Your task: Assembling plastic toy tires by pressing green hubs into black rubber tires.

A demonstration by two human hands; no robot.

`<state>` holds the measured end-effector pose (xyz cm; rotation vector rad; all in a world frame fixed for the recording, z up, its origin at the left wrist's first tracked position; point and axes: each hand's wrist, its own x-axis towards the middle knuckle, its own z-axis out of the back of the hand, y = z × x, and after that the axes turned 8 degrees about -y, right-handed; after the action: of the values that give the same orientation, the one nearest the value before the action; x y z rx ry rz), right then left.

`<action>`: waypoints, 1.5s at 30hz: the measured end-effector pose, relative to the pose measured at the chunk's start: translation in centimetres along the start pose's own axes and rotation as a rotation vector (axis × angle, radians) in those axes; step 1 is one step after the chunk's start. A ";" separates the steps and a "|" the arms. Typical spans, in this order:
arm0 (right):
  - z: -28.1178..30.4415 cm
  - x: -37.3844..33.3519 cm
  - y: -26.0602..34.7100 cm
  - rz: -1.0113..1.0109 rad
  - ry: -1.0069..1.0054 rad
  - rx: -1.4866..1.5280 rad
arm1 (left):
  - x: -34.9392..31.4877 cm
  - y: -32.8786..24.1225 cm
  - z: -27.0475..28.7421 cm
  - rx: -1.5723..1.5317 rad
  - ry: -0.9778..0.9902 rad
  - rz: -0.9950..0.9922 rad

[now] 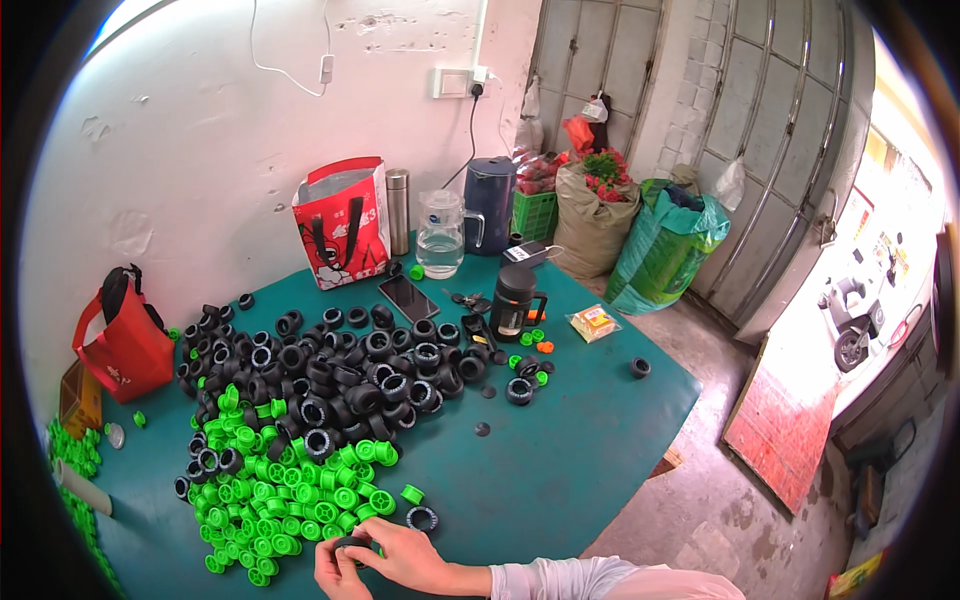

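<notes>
Both bare hands meet at the near edge of the view, above a dark green, smooth-topped table (520, 460). The left hand (338, 572) has its fingers closed around a small black rubber tyre (352, 543), and the right hand (410, 558), reaching in from a pale sleeve (570, 578), bends its fingers and thumb onto the same ring from the other side. So the tyre sits between the two sets of fingertips; a bit of bright green shows beside it, but the fingers cover too much to tell whether a hub is seated inside.

Just beyond the right hand's fingers lie a single black tyre with pale marks round its side (422, 519) and, a little farther off, a bright green plastic spoked hub (412, 494). A broad heap of bright green plastic hubs (290, 495) spreads just past the fingers and to their left. Farther out from the fingers, the hubs run into a large pile of black rubber tyres (330, 370) — the two mix where they meet.

Well beyond the fingertips, past the tyres, lie a dark flat phone (408, 299) and, to its right, a black lidded mug with a handle (513, 297). A clear packet with yellowish contents (594, 322) lies right of the mug, far out and to the right of the fingers. Farther still stand a red-and-white carrier bag (340, 225) and a clear pitcher of water (440, 250).
</notes>
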<state>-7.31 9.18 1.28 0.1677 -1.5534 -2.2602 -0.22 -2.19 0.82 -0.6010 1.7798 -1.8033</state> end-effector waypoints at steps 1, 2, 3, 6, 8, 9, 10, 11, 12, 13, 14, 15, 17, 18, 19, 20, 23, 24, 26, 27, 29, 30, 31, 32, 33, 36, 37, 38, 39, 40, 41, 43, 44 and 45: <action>0.4 0.2 0.5 -0.020 0.016 0.013 | 0.0 0.1 0.1 0.041 0.007 -0.072; 0.5 0.4 0.8 -0.039 0.032 0.027 | 0.0 0.2 0.3 0.098 -0.004 -0.107; 0.4 0.3 0.6 -0.047 0.012 0.067 | -0.1 0.3 0.4 0.150 -0.007 -0.141; -0.5 0.2 -0.7 -0.101 0.001 0.201 | -0.5 -0.2 0.0 0.191 -0.035 -0.214; -0.9 0.5 -1.6 -0.180 0.054 0.309 | -0.8 -0.2 -0.2 0.175 -0.036 -0.220; -0.8 0.6 -1.5 -0.156 0.052 0.250 | -0.7 -0.1 -0.2 0.165 -0.031 -0.213; -0.5 0.7 -1.3 -0.132 0.050 0.189 | -0.5 0.0 -0.1 0.156 -0.026 -0.206; -0.3 0.8 -1.1 -0.108 0.048 0.129 | -0.3 -0.2 -0.1 0.085 -0.008 -0.128; -0.2 0.7 -1.1 -0.073 0.037 0.097 | -0.1 -0.4 -0.2 0.013 0.008 -0.046; -0.2 0.6 -1.1 -0.038 0.027 0.064 | 0.1 -0.4 -0.2 -0.058 0.025 0.037; -0.2 0.4 -1.0 -0.003 0.017 0.032 | 0.1 -0.2 0.0 -0.153 0.025 0.142; -0.2 0.3 -0.7 0.011 0.016 -0.021 | 0.1 0.0 0.2 -0.248 0.025 0.245; -0.3 0.0 0.0 0.040 0.015 -0.127 | 0.4 0.6 0.3 -0.363 -0.008 0.392; -0.4 0.2 -0.5 0.031 0.002 -0.099 | 0.4 0.6 0.1 -0.333 -0.014 0.386; -0.8 0.4 -1.4 0.022 -0.010 -0.070 | 0.4 0.6 0.0 -0.303 -0.022 0.379; -0.9 0.6 -1.8 0.014 -0.022 -0.042 | 0.5 0.5 -0.2 -0.272 -0.030 0.372; -0.5 1.0 -1.4 -0.030 -0.006 0.064 | 0.1 -1.6 -0.6 -0.303 -0.029 0.232; -0.3 0.8 -1.2 -0.034 -0.025 0.082 | 0.0 -1.5 -0.4 -0.266 -0.011 0.193; -0.1 0.3 -0.6 -0.043 -0.062 0.119 | 0.1 -0.9 -0.2 -0.193 0.028 0.117; -0.1 0.5 -0.9 -0.064 -0.017 0.189 | 0.1 -0.7 -0.1 -0.227 0.028 0.126; 0.3 1.3 -1.7 -0.108 0.071 0.328 | 0.0 -0.3 -0.2 -0.296 0.028 0.145; 0.8 1.9 -1.5 -0.155 0.121 0.407 | 0.0 -0.4 -0.2 -0.287 0.051 0.150; 0.8 2.2 -2.3 -0.123 0.131 0.353 | 0.1 -0.6 -0.3 -0.278 0.073 0.154; 0.8 2.4 -2.9 -0.090 0.140 0.299 | 0.1 -0.8 -0.4 -0.269 0.097 0.159; 0.9 2.3 -2.8 0.011 0.079 0.216 | 0.0 -0.9 -0.5 -0.123 0.061 0.044; 1.4 2.0 -1.9 0.129 -0.011 0.076 | 0.7 -0.2 0.1 -0.090 0.109 0.046; 1.3 1.8 -1.3 0.046 0.022 0.101 | 0.8 -0.1 0.3 -0.089 0.109 0.053; 1.2 1.7 -1.1 -0.038 0.055 0.125 | 0.8 0.1 0.4 -0.089 0.109 0.060; 1.0 1.5 -1.4 0.020 0.005 0.116 | 0.7 0.0 0.4 -0.091 0.119 0.063; 0.6 1.0 -1.9 0.077 -0.044 0.106 | 0.6 -0.1 0.3 -0.073 0.122 0.030; 0.4 0.8 -2.3 0.133 -0.092 0.096 | 0.5 -0.3 0.2 -0.056 0.125 -0.002; 0.7 1.0 -1.3 0.044 -0.032 0.187 | 0.2 -0.3 0.5 -0.091 0.121 -0.009; 0.9 1.3 -0.9 -0.001 -0.001 0.232 | 0.3 -0.2 0.8 -0.149 0.122 0.016; 1.4 1.8 -0.8 -0.077 0.070 0.332 | 0.4 -0.2 0.7 -0.215 0.134 0.038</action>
<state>-9.58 9.94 1.23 0.3998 -1.9025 -2.0114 -0.07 -2.96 1.07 -0.5339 2.0799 -1.6733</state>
